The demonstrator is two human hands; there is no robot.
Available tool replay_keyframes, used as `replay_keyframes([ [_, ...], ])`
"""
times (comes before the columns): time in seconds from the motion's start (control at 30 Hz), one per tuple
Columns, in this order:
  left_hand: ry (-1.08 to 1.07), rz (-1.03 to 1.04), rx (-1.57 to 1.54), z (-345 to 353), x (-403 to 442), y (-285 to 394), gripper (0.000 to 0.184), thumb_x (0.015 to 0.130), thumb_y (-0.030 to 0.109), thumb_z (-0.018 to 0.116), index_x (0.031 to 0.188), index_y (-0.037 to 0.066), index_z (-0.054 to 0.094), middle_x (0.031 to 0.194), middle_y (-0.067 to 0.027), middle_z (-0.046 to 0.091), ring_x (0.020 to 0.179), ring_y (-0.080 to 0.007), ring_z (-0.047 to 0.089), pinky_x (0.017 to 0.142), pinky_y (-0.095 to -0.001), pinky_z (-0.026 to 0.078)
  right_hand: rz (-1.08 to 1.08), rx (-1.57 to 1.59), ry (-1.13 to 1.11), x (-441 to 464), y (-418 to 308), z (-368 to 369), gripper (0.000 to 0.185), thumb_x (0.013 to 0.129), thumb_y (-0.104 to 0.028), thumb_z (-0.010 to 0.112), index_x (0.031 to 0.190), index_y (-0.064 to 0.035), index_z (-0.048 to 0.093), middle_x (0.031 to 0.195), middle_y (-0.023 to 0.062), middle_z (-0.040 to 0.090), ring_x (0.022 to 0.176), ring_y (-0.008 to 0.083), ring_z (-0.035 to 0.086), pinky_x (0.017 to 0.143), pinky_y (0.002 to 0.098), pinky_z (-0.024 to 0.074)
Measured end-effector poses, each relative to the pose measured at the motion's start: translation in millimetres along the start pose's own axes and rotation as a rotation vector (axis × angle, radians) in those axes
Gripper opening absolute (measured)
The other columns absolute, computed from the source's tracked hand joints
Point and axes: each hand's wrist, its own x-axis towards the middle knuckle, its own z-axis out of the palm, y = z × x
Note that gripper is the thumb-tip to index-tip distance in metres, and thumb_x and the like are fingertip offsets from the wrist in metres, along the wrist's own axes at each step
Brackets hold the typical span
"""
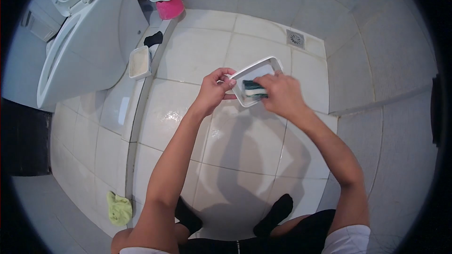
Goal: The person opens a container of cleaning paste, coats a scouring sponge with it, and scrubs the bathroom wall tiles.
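A white rectangular container (258,67) is tilted in the air above the tiled floor, its open side facing me. Its left edge is gripped by my left hand (215,89), thumb on the rim and fingers behind. My right hand (282,93) pinches a sponge (254,89) with dark green and pale layers, at the container's lower inside. The fingertips behind the container's wall are partly hidden.
On the ledge at left sit another white container (140,62) and a black cloth (153,39). Beyond stands a pink bucket (170,8). A toilet (89,42) fills the upper left. A green cloth (119,208) lies lower left; a floor drain (295,39) is upper right.
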Motion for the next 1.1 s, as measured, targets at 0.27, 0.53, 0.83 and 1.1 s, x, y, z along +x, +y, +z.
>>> replay_keyframes([
  [0.27,0.052,0.006,0.163,18,-7,25,0.025,0.086,0.006,0.059,0.11,-0.001,0.057,0.088,-0.0027,0.047,0.083,-0.0144,0.058,0.066,-0.0313,0.061,0.478,0.005,-0.048,14,-12,-86,0.038,0.067,-0.012,0.059,0.104,-0.0015,0.063,0.076,0.0208,0.064,0.072,0.0368,0.063,0.068,0.0441,0.0503],
  [0.53,0.075,0.044,0.226,38,-19,37,0.032,0.085,0.007,0.061,0.114,-0.004,0.058,0.087,-0.0026,0.046,0.079,-0.0124,0.057,0.063,-0.0282,0.06,0.481,-0.08,-0.107,8,-4,-76,0.025,0.071,-0.013,0.06,0.091,0.0014,0.059,0.076,0.0224,0.064,0.073,0.0381,0.063,0.067,0.0465,0.0509],
  [0.83,0.135,0.206,0.252,50,-25,43,0.034,0.083,0.009,0.063,0.114,-0.006,0.058,0.08,-0.0016,0.05,0.072,-0.0114,0.056,0.06,-0.027,0.059,0.268,-0.14,0.003,3,4,-85,0.031,0.073,-0.014,0.062,0.104,-0.0093,0.063,0.077,0.0161,0.065,0.069,0.0359,0.063,0.064,0.0435,0.0498],
  [1.1,0.119,0.127,0.114,44,-37,62,0.037,0.083,0.011,0.064,0.114,-0.008,0.057,0.081,-0.0025,0.051,0.073,-0.0124,0.058,0.06,-0.0274,0.059,0.578,0.787,0.06,-1,51,-136,0.025,0.081,-0.018,0.063,0.103,-0.0048,0.06,0.085,0.0096,0.066,0.064,0.0195,0.065,0.046,0.0278,0.0487],
])
